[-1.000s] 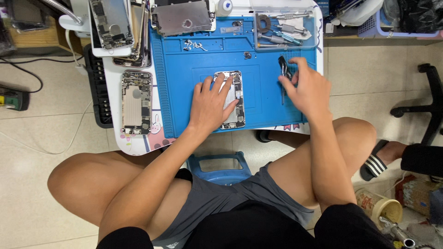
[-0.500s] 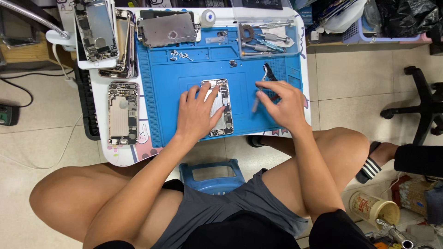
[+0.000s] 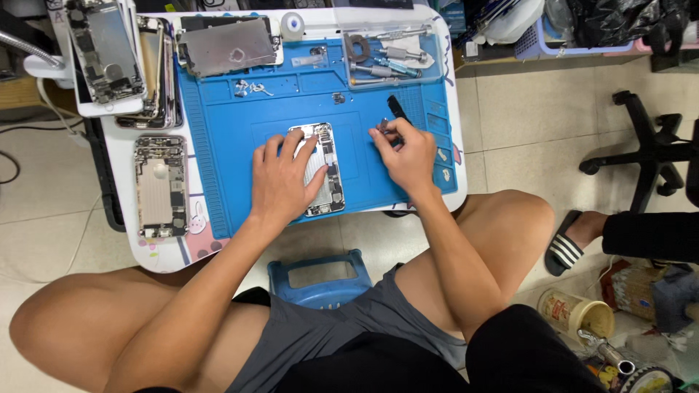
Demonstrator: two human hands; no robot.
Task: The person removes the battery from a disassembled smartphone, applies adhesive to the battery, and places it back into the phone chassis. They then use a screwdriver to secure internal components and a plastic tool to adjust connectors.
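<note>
The right hand (image 3: 409, 154) has its grip pinched narrow on a small dark part (image 3: 384, 126), fingertips closed around it just right of the opened phone (image 3: 321, 169). The left hand (image 3: 280, 178) lies flat, fingers spread, pressing on that phone and covering its left half. The phone sits mid-way on the blue mat (image 3: 218, 145), its long axis running away from the person, so the pinched part lies off its upper right corner, nearer the right hand. Beyond the phone's far end, a clear tray of tools (image 3: 389, 58) rests on the mat; left of the phone, off the mat, another stripped phone (image 3: 160, 185) lies on the white counter (image 3: 124, 240).
</note>
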